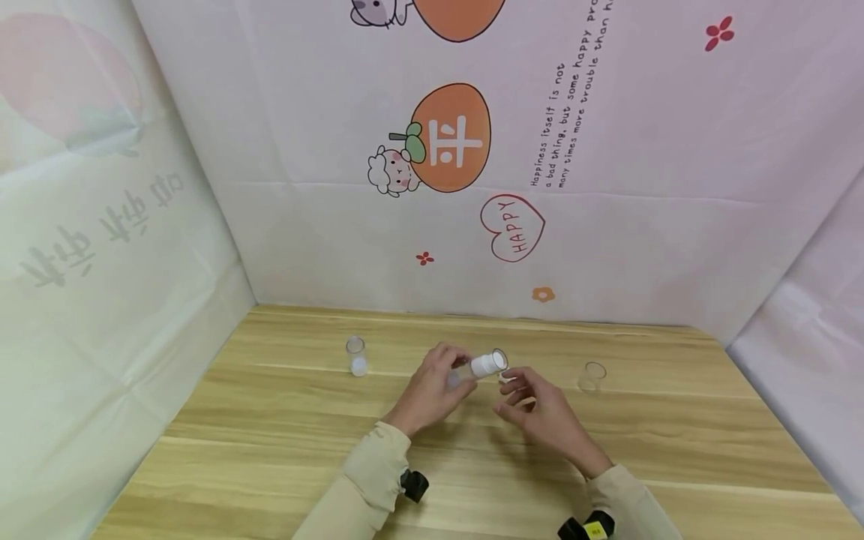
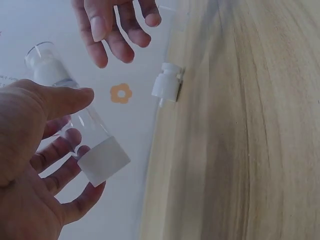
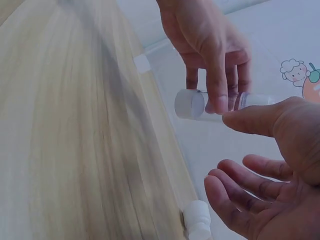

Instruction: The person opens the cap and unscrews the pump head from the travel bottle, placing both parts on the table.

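Note:
My left hand [image 1: 432, 386] grips a clear bottle [image 2: 100, 122] between thumb and fingers. The bottle is tilted, with a white block-like base [image 2: 104, 161] at one end and a white collar [image 1: 484, 365] inside its clear rim at the other. Close to that rim, my right hand [image 1: 543, 412] has its fingers loosely bent and holds nothing. In the right wrist view its thumb [image 3: 255, 118] overlaps the bottle; I cannot tell whether they touch. A small white pump head [image 2: 168, 84] is on the table, mostly hidden behind the right fingers in the head view.
Left of my hands stands another clear container with a white bottom [image 1: 358, 365]. On the right is a clear cup-shaped cap [image 1: 592, 379]. The wooden table [image 1: 270, 420] meets a printed white cloth [image 1: 324, 247] behind, with cloth walls on both sides.

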`<action>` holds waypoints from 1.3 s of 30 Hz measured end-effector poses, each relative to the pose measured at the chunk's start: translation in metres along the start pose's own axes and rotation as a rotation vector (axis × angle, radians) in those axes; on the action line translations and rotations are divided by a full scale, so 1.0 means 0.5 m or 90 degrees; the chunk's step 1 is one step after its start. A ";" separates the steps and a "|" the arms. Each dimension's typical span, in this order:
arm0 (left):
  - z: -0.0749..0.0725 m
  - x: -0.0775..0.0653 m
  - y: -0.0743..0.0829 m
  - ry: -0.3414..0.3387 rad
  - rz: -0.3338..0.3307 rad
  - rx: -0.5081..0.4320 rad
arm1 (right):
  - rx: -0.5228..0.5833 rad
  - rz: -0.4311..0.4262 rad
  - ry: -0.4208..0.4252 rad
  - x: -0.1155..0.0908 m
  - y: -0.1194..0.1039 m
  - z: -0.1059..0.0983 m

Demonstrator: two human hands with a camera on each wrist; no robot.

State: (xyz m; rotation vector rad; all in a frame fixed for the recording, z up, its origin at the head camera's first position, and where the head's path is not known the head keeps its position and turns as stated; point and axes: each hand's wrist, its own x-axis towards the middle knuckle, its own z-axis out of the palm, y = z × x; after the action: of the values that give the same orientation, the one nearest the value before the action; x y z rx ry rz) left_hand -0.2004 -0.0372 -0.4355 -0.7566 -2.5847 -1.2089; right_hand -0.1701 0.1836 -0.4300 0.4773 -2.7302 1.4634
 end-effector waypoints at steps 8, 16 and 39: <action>-0.017 -0.015 0.017 -0.021 0.055 0.104 | 0.072 0.035 -0.016 0.011 -0.002 0.001; -0.031 -0.024 0.037 -0.060 0.080 0.214 | 0.123 0.032 -0.042 0.020 -0.007 -0.003; -0.044 -0.029 0.034 -0.135 0.054 0.207 | 0.150 -0.004 -0.060 0.021 -0.014 0.008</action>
State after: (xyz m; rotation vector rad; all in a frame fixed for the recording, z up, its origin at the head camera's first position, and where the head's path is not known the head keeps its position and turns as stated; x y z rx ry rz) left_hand -0.1802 -0.0504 -0.4153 -0.9529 -2.7847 -0.6913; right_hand -0.1775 0.1742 -0.4250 0.5744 -2.6314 1.8171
